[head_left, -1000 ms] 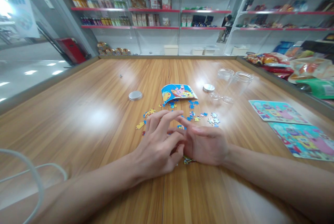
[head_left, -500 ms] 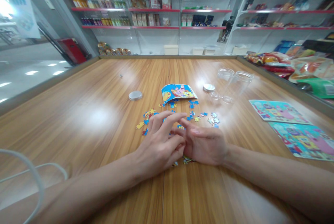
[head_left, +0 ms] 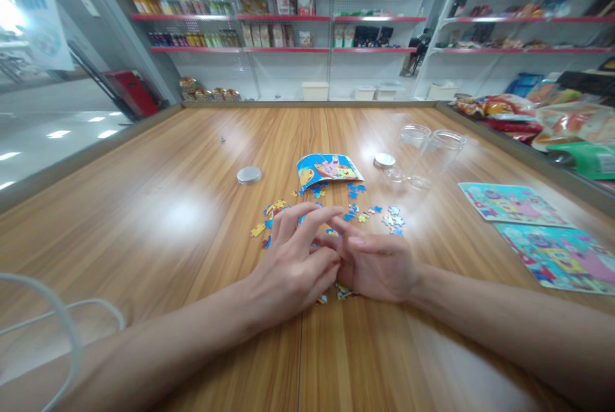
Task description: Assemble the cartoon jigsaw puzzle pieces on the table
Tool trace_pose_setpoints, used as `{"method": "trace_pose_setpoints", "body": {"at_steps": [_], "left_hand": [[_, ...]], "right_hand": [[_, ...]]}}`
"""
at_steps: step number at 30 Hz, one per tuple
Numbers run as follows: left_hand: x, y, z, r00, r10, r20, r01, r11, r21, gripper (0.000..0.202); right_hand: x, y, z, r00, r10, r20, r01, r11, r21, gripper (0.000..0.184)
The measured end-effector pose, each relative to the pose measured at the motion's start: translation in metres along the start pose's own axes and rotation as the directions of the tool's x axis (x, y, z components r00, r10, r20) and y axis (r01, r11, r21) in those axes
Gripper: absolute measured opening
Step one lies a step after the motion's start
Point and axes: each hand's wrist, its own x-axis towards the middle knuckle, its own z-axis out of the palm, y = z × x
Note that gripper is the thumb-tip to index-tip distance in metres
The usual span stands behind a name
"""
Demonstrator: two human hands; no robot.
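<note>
Over the middle of a scatter of jigsaw pieces (head_left: pixel 276 207), my left hand (head_left: pixel 298 261) and my right hand (head_left: pixel 379 264) meet and touch. The left has its index finger stretched toward the right fingertips, with its other fingers bent in against the right palm. Whatever lies between the bent fingers is hidden. My right hand is cupped on its side, thumb apart from the fingers and nothing visible in it. Blue and yellow pieces lie around both hands, and a few pieces (head_left: pixel 344 292) show just below them. A curved blue cartoon picture card (head_left: pixel 329 170) stands beyond the pieces.
Two clear jars (head_left: pixel 439 156) stand at the right rear, near a silver lid (head_left: pixel 384 160). Another lid (head_left: pixel 248 175) lies left. Two cartoon picture sheets (head_left: pixel 519 205) lie at right. A white cable (head_left: pixel 72 335) loops at left. Packaged goods (head_left: pixel 571 123) sit beyond the right edge.
Both hands keep almost the same pose, with only a very slight shift. The pieces, card, lids and jars have not moved.
</note>
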Motion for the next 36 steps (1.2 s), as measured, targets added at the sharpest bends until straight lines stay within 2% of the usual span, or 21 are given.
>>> {"method": "trace_pose_setpoints", "body": {"at_steps": [13, 21, 30, 36], "left_hand": [[-0.0009, -0.0012, 0.0029, 1.000, -0.030, 0.001, 0.030, 1.000, -0.004, 0.009], [0.0006, -0.0017, -0.0037, 0.989, -0.126, 0.072, 0.131, 0.990, -0.059, 0.005], [0.0024, -0.0031, 0.0023, 0.997, -0.072, 0.008, 0.072, 0.997, -0.031, 0.008], [0.0015, -0.0043, 0.0001, 0.996, -0.080, 0.024, 0.082, 0.994, -0.067, 0.005]], "right_hand": [[0.0017, -0.0012, 0.0021, 1.000, 0.000, -0.012, 0.000, 1.000, 0.019, 0.059], [0.0038, 0.0001, 0.0038, 0.999, -0.025, 0.028, 0.024, 1.000, 0.008, 0.060], [0.0044, 0.0015, 0.0010, 1.000, -0.022, 0.014, 0.022, 1.000, 0.010, 0.057], [0.0048, 0.0001, 0.0043, 0.999, -0.036, 0.020, 0.036, 0.999, -0.011, 0.060]]}}
